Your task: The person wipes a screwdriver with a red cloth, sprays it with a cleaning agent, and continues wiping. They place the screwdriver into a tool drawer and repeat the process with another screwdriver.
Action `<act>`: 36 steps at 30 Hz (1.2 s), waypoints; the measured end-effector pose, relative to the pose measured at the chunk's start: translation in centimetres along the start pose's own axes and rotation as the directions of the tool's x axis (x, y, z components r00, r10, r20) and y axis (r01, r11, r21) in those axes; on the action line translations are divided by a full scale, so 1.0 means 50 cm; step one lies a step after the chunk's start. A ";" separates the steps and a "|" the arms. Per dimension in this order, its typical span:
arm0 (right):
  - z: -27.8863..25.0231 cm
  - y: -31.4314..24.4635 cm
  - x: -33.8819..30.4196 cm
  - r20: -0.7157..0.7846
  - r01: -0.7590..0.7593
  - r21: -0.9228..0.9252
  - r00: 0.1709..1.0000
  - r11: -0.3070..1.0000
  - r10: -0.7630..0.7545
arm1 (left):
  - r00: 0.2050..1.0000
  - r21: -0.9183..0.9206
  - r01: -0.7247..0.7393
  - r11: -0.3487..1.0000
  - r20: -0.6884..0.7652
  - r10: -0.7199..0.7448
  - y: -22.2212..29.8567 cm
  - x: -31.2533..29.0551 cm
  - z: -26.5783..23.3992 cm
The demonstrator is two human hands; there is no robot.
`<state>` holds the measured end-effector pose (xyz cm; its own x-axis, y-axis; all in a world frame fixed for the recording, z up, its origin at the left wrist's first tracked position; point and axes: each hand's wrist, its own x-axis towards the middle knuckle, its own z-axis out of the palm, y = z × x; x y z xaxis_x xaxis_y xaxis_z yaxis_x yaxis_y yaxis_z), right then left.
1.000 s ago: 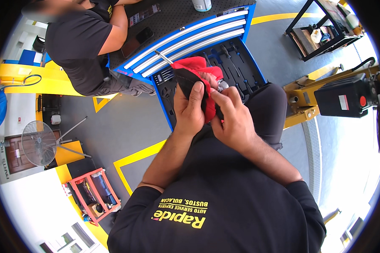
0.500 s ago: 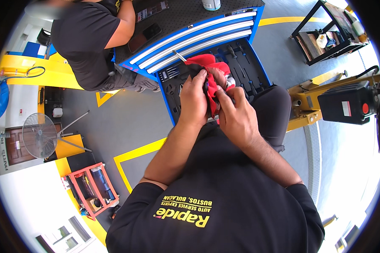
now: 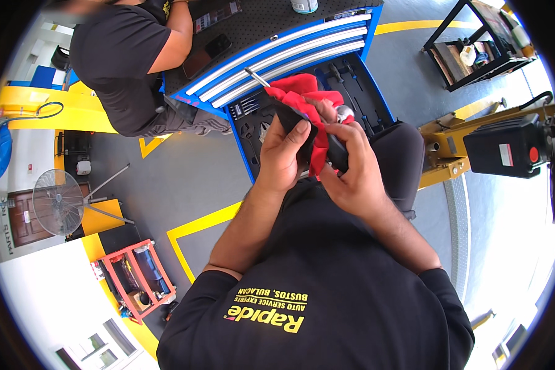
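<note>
My left hand (image 3: 282, 154) is closed round a dark tool (image 3: 294, 122), its thumb lying on the black part. A bright metal shaft (image 3: 257, 77) sticks out beyond it toward the drawer fronts. A red cloth (image 3: 315, 98) drapes over and around the tool. My right hand (image 3: 354, 163) grips the cloth from the other side, fingers curled over a black rounded part. A round silvery end shows by its fingertips. The tool's exact kind is hidden by cloth and fingers. Both hands are above an open drawer (image 3: 251, 148) of a blue tool cabinet.
Screwdrivers (image 3: 336, 73), spanners (image 3: 248, 132) and other tools lie in dark foam in the drawer. On the cabinet top (image 3: 253, 20) are a phone and a can. A co-worker (image 3: 120, 68) leans there at left. A black metal cart (image 3: 475, 49) stands far right; yellow lift arm (image 3: 444, 154) beside my leg.
My left hand has turned and slid lower, uncovering more of the black part. My right hand has shifted slightly with the cloth, and the metal shaft has moved a little up and left.
</note>
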<state>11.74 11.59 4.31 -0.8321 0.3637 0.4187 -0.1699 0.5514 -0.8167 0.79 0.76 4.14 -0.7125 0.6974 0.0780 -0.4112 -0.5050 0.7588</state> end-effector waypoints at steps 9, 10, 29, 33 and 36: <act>0.021 0.019 -0.018 0.159 -0.106 0.261 0.985 0.959 0.066 | 0.990 0.288 -0.107 0.952 -0.054 0.127 -0.020 0.011 -0.031; 0.024 0.020 -0.020 0.145 -0.109 0.306 0.987 0.946 0.067 | 0.995 0.249 -0.084 0.965 -0.034 0.095 -0.009 0.012 -0.025; -0.016 -0.002 -0.001 0.507 -0.583 0.797 0.789 0.159 0.348 | 0.976 0.146 -0.033 0.989 0.216 0.001 0.015 0.009 -0.058; 0.006 -0.001 -0.004 0.035 -0.022 0.136 0.999 0.990 0.018 | 0.988 0.255 -0.095 0.962 0.139 0.061 0.016 0.012 -0.029; 0.010 0.004 -0.010 -0.013 0.121 -0.093 0.992 0.988 -0.122 | 0.988 0.328 -0.131 0.936 0.119 0.097 0.017 0.011 -0.015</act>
<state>11.83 11.14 3.73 -0.7981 0.3033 0.5207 -0.2191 0.6588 -0.7197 -0.39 0.31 4.35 -0.6763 0.7007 0.2270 -0.1049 -0.3968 0.9119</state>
